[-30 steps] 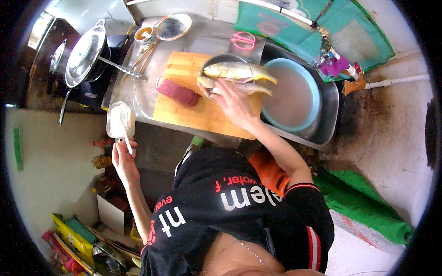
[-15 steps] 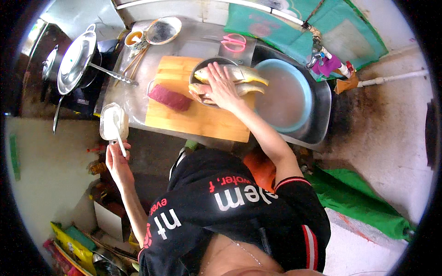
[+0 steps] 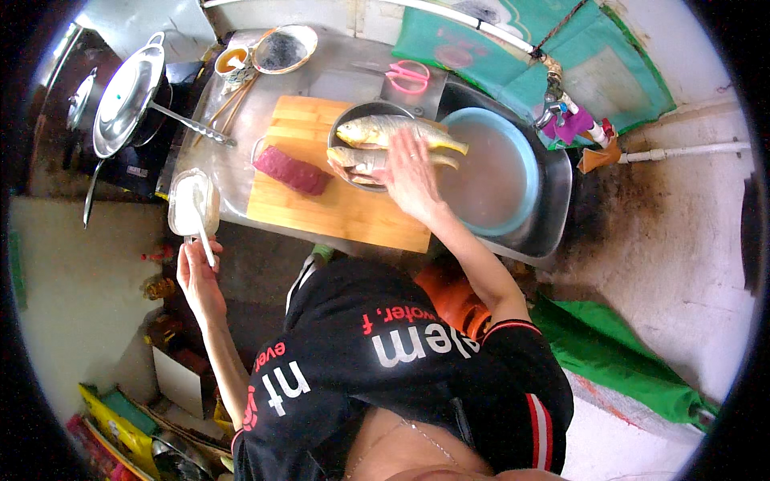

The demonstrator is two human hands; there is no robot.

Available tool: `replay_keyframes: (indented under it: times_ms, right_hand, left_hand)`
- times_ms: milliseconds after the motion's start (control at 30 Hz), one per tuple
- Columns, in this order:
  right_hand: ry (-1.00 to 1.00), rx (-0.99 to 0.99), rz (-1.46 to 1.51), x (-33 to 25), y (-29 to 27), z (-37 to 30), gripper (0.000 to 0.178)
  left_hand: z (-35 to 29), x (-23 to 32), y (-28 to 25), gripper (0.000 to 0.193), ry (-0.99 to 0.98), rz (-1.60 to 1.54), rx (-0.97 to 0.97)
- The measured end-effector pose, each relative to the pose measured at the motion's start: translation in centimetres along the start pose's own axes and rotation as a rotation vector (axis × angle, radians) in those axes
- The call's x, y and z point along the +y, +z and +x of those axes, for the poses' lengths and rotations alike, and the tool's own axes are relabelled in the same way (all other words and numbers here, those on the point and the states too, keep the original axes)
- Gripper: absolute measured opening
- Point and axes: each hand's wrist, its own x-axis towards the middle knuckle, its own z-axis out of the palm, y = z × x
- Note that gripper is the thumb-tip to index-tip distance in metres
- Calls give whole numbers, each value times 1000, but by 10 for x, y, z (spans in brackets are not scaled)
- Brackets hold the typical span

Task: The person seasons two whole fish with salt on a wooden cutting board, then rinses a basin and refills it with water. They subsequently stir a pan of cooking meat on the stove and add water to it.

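My left hand (image 3: 200, 280) grips a clear container (image 3: 181, 216) of white powder by its near side. A white spoon (image 3: 205, 240) stands in the powder, its handle reaching down over my fingers. My right hand (image 3: 411, 172) lies flat, fingers stretched out, over the fish towards their tail end. Two yellowish fish, an upper fish (image 3: 365, 131) and a lower fish (image 3: 354, 159), rest in a round dark metal bowl (image 3: 335, 124), tails past its rim. That bowl sits on a wooden cutting board (image 3: 321, 220). Left of it lies a dark red block of meat (image 3: 293, 170).
A blue basin (image 3: 531, 168) of cloudy water fills the sink (image 3: 565, 184) on the right. Pink scissors (image 3: 410, 77), a small cup (image 3: 233, 64), chopsticks (image 3: 228, 112) and a bowl (image 3: 284, 50) lie along the back. A metal wok (image 3: 128, 100) stands on the stove, left.
My right hand has slid right along the fish, from near the heads towards the tails, uncovering the upper fish's front half. My left hand still holds the container.
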Motion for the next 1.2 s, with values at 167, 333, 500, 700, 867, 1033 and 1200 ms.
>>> replay_keyframes:
  times_ms: [167, 333, 500, 700, 867, 1033, 1200]
  right_hand:
    - [-129, 153, 76, -13, 13, 13, 61]
    - [-141, -119, 231, -10, -6, 7, 57]
    - [-203, 91, 168, -16, 9, 33, 55]
    - [-276, -61, 193, -3, 6, 22, 54]
    - [-281, 42, 128, -4, 0, 31, 51]
    - [-309, -289, 4, 17, -10, 24, 54]
    - [-52, 15, -118, 42, -14, 19, 57]
  left_hand:
    - [6, 0, -3, 30, 17, -27, -29]
    - [5, -1, -5, 35, 22, 1, 16]
    - [6, -2, -7, 33, 13, -1, 1]
    - [5, -2, -7, 31, 19, -38, 17]
    - [5, -3, -9, 30, 10, -47, 24]
    - [2, -5, -15, 29, 16, -52, 16]
    - [-2, -2, -15, 31, 8, -53, 31]
